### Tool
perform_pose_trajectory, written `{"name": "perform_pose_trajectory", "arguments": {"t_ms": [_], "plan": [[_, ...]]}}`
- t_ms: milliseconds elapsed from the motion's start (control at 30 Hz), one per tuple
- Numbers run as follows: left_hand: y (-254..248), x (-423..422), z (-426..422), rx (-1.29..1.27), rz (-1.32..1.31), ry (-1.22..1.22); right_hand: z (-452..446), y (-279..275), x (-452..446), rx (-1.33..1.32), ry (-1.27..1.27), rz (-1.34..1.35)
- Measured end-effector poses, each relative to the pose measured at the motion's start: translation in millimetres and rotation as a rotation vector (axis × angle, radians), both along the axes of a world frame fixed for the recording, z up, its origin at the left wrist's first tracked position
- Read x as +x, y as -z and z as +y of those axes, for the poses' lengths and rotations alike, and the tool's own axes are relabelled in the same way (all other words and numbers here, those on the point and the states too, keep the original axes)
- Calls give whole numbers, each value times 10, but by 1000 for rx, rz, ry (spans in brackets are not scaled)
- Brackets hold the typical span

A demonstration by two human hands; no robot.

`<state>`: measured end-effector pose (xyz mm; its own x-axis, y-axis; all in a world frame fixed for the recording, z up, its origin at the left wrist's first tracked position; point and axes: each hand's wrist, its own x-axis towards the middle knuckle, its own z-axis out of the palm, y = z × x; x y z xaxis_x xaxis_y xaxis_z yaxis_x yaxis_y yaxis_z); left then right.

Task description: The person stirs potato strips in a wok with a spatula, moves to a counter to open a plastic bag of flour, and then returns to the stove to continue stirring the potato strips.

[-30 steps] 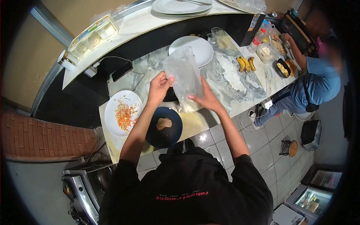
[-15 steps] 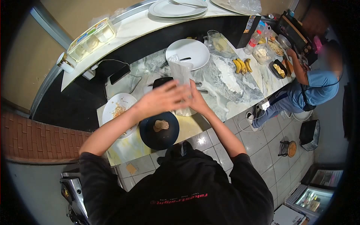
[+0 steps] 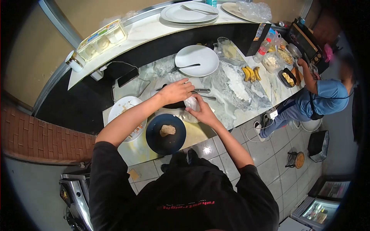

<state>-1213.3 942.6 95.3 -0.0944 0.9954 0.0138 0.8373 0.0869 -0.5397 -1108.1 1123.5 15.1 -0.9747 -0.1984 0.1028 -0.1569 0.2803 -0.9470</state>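
Note:
A clear plastic bag (image 3: 191, 103) is bunched between my hands, low over the counter. My right hand (image 3: 201, 111) grips it with thumb and fingers. My left hand (image 3: 177, 91) is bent over the bag's upper end, its fingers close together; what they pinch is hidden. Beneath my left hand lies a black dish (image 3: 175, 104), partly covered. Nearer my body, a dark blue plate (image 3: 165, 144) bears a brown piece of food (image 3: 168, 129). My left forearm partly hides a white plate (image 3: 127, 103) with orange and pale shreds. Knives (image 3: 202, 90) lie just beyond my hands.
A white plate with a fork (image 3: 196, 57) stands farther back, near a phone (image 3: 128, 77). Bananas (image 3: 251, 74) and white powder (image 3: 237, 79) lie on the right counter. A co-worker (image 3: 327, 96) stands at the far right. A shelf (image 3: 146, 32) holds plates and an egg carton.
The plastic bag has come down from upright and is now bunched low. My left hand has crossed rightward over it. A fork on the back plate has come into view.

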Motion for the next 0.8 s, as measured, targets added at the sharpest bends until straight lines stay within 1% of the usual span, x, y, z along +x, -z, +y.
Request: {"name": "perform_pose_trajectory", "arguments": {"t_ms": [67, 100, 167, 200, 267, 300, 400, 467, 533, 600, 667, 733, 800], "plan": [[-8, -44, 24, 94, -62, 92, -29, -93, 15, 148, 65, -101], [1, -76, 57, 92, -60, 96, -17, -6, -42, 146, 69, -99], [58, -100, 115, 19, -136, 82, -20, 324, -177, 164, 132, 97], [14, -84, 137, 14, -137, 82, 11, 397, -225, 159, 133, 96], [-104, -33, 142, -111, -277, -102, 106, 489, -278, 55, 47, 241], [-133, -98, 97, -70, -247, -20, 147, 467, -275, -19, 47, 235], [-331, -62, 31, -120, -321, -86, 350, 296, -261, -85, -2, 283], [-409, -94, -28, -77, -324, -61, 424, 146, -245, -112, -29, 260], [-557, -53, -77, -59, -381, -59, 490, -24, -217, -23, -131, 262], [-614, 49, -130, -56, -356, -62, 578, -156, -142, 19, -161, 239], [-703, 198, -185, -31, -347, -89, 646, -318, -43, 322, -118, 451], [-738, 248, -246, -38, -358, -88, 668, -343, 0, 365, -127, 451], [-770, 280, -274, -37, -361, -93, 664, -395, 11, 472, -128, 604]]}}
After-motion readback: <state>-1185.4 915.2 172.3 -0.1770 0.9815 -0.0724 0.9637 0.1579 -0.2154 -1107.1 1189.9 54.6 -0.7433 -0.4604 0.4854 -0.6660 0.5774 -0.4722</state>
